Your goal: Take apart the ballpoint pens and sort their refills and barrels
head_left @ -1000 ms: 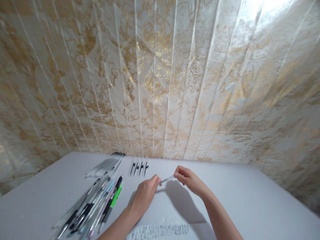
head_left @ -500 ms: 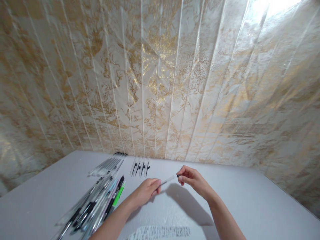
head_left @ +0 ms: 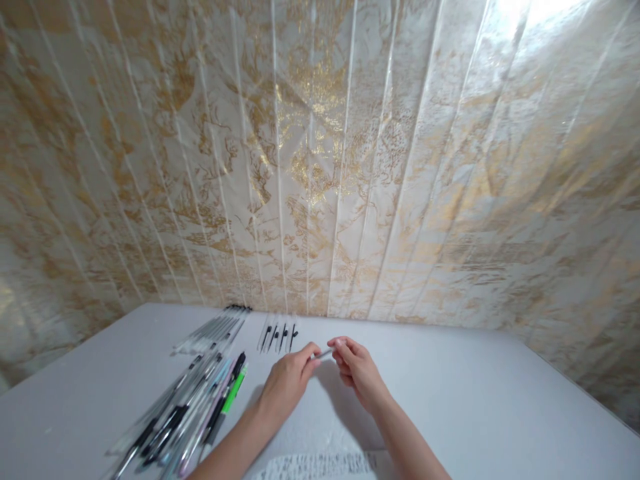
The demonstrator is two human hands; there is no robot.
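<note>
My left hand (head_left: 289, 380) and my right hand (head_left: 356, 365) meet over the middle of the white table (head_left: 500, 413). Both pinch a thin clear pen part (head_left: 325, 353) that spans the small gap between their fingertips. Just beyond the hands lies a short row of clear pen caps with black tips (head_left: 277, 335). To the left of my left hand lies a pile of pens (head_left: 190, 413), one of them green (head_left: 233, 393). Farther back left sits a row of clear pen tubes (head_left: 213, 329).
A sheet of paper with handwriting (head_left: 320, 465) lies at the near edge between my forearms. A wall covered in shiny gold-and-white foil (head_left: 320, 167) rises right behind the table. The table's right half is bare white surface.
My right hand has moved left toward my left hand, closing the gap along the clear pen part. Both hands now sit slightly farther from me, nearer the row of caps.
</note>
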